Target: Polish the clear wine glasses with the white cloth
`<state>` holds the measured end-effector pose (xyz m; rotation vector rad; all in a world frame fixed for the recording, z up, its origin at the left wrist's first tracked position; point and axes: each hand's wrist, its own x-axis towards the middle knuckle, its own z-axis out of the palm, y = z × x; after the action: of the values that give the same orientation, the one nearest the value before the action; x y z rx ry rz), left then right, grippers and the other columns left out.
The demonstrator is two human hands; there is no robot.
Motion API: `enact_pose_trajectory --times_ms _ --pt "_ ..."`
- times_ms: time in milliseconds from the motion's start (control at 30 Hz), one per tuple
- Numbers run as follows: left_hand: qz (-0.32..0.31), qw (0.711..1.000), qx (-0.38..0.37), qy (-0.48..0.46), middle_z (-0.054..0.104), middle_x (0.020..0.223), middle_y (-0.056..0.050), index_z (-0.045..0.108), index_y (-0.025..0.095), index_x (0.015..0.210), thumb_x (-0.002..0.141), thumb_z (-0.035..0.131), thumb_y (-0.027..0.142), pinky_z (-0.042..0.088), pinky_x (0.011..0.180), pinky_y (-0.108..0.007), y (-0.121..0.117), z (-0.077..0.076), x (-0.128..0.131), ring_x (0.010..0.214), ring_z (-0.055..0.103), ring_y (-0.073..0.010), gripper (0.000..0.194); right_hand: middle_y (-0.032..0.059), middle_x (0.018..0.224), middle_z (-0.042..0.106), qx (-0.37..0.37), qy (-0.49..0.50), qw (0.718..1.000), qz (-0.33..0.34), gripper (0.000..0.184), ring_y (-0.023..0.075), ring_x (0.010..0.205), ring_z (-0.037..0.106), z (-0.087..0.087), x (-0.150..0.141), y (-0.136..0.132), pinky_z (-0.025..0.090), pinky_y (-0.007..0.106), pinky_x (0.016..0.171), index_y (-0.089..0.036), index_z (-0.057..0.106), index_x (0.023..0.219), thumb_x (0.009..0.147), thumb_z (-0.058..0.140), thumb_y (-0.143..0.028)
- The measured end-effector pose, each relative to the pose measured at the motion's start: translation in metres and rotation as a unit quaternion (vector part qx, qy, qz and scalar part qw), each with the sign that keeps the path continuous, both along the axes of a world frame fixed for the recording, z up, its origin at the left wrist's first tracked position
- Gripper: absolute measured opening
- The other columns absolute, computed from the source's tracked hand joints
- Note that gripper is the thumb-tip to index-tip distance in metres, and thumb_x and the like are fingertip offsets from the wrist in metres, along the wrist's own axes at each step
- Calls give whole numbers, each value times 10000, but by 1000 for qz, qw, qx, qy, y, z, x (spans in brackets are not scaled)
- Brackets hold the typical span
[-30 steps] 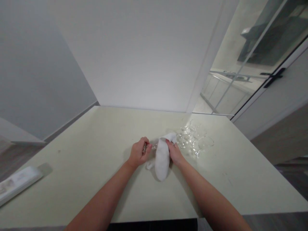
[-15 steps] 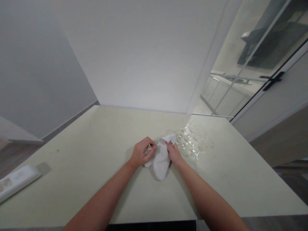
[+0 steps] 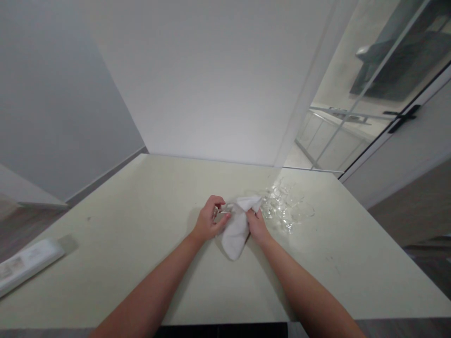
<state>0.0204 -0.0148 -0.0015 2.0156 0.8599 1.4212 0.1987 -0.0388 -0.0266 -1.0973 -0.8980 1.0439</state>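
Along the foot of a white wall (image 3: 211, 84), from where I stand, runs a broad pale table (image 3: 141, 272). Near its left side lies a long white pack (image 3: 30, 263) with blurred printed patches on top; its contents are hidden from me. Right of the table's middle spreads a glinting heap of clear pieces (image 3: 282, 204), looped and tangled, lying loose on the tabletop. Just beside it, nearer the person, a white cloth (image 3: 234, 237) hangs in soft folds from the grip of the right hand (image 3: 258, 226), whose thumb and fingers press it between them. Facing it, the left hand (image 3: 208, 223) curls, thumb and fingers pinching a small clear piece (image 3: 221, 211), whose inner end meets the cloth.
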Motion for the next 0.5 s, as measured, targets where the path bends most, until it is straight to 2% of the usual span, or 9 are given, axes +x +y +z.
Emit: enact_pose_trajectory --times_ms 67,133,233,300,400,500 --pt "2 998 62 22 582 969 -79 557 184 972 840 615 343 446 684 -284 -4 1 -2 770 531 -152 215 75 1141 701 -38 4 999 -25 442 240 1086 625 -3 1 2 478 375 970 -198 633 1106 811 601 -525" --pt "15 998 47 40 571 863 -48 547 189 897 874 556 323 426 661 -279 -6 2 -3 715 510 -144 137 88 1128 709 -60 3 998 -31 476 249 1091 632 -3 2 2 483 381 967 -184 655 1081 823 563 -574" --pt "50 995 -76 31 505 708 11 517 199 815 899 494 351 381 601 -257 0 1 -1 640 472 -132 175 101 1097 715 -60 7 998 -18 495 252 1045 651 1 1 -1 509 373 919 -174 652 1069 825 557 -594" --pt "57 981 -183 -14 464 635 36 493 201 758 869 500 384 347 545 -242 8 -1 2 578 440 -122 214 94 1081 712 -32 -17 999 13 475 243 1001 655 5 1 -4 521 358 884 -183 630 1089 784 646 -547" --pt "30 941 -329 -78 387 534 68 446 205 672 781 543 403 269 452 -221 19 -5 5 456 353 -96 246 62 1084 689 45 -93 993 60 596 219 979 638 10 0 -9 514 338 891 -216 572 1160 643 817 -382" --pt "-7 897 -426 -114 329 497 92 400 212 653 734 576 405 181 404 -199 22 -4 4 379 271 -65 273 40 1130 671 88 -106 987 78 710 218 1018 626 13 1 -11 491 354 953 -256 539 1222 576 834 -264"
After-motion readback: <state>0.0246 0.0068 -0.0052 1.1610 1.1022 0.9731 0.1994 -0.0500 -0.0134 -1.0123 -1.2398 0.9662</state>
